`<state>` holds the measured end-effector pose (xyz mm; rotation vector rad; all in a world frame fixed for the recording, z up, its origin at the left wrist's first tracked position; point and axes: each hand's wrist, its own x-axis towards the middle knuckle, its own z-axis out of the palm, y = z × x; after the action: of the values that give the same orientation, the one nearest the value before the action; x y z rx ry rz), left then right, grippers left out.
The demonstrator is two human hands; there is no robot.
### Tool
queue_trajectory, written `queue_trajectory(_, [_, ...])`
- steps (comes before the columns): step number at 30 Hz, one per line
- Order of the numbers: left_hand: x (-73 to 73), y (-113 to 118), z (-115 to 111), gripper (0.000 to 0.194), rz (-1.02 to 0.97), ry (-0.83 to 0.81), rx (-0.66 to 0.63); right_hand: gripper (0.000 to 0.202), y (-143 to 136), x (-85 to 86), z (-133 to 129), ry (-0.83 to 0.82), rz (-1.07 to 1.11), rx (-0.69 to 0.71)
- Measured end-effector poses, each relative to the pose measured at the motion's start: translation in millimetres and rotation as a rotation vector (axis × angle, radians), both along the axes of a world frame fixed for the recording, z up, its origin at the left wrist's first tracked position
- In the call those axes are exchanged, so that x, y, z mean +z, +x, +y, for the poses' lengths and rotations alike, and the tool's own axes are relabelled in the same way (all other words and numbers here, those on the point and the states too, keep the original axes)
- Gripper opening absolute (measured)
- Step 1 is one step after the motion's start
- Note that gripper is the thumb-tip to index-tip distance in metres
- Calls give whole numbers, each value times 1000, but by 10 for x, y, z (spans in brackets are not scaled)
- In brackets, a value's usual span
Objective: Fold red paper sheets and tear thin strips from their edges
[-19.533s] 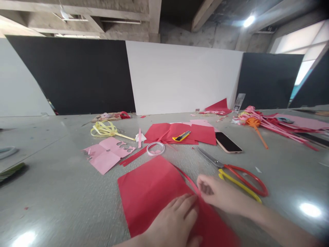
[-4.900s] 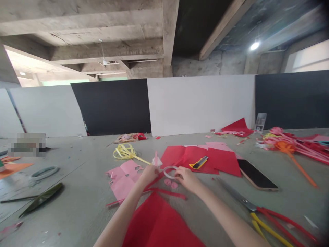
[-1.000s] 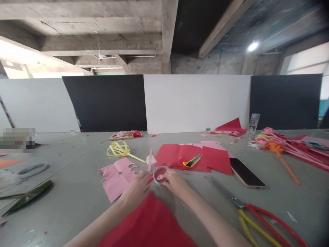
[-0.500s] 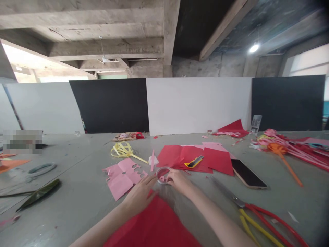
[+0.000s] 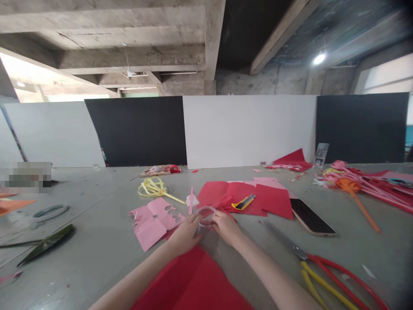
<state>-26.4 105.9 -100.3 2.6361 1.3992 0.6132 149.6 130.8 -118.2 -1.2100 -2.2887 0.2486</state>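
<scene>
A pale roll of tape [image 5: 206, 208] is held between my two hands above the grey table. My left hand [image 5: 186, 234] grips its left side, fingers curled in toward the ring. On the opposite side, my right hand [image 5: 226, 227] pinches the roll with its fingertips. Part of the ring's lower edge is hidden by the fingers. Below my hands lies a large red paper sheet [image 5: 193, 280]. Left of them rests a pink paper [image 5: 151, 224] with round holes cut along its edges. Behind sit red paper pieces [image 5: 274, 200] with a yellow utility knife [image 5: 243, 202] on top.
Scissors [image 5: 300, 254] with red and yellow handles lie at right, near a phone [image 5: 312, 217]. A yellow ribbon loop [image 5: 153, 188] is behind the pink paper. Further left are another tape ring [image 5: 50, 212] and a green leaf [image 5: 48, 245]. White and black panels [image 5: 248, 133] border the back.
My left hand has shifted right and now grips the tape roll, where before its fingers lay flatter beside it. The pink bit seen inside the ring is now mostly covered.
</scene>
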Motion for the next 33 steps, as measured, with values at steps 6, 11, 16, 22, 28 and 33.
queue_trajectory(6, [-250,-98,-644,50,5,13,66,14,50,277,3,82,147,-15])
queue_trajectory(11, [-849,-186,-1134,60,220,47,-56,12,215,908,-253,151,278,26])
queue_trajectory(16, [-569,2,-1291,56,326,12,-336,8,488,1022,-745,118,231,127])
queue_trajectory(22, [11,298,-1259,60,348,-192,-339,12,834,534,-1247,-110,-73,23])
queue_trajectory(28, [49,590,-1160,48,382,-37,-104,34,867,357,-1553,-368,-183,-149])
queue_trajectory(33, [-10,732,-1087,34,314,97,-27,43,796,333,-1616,-475,-243,-284])
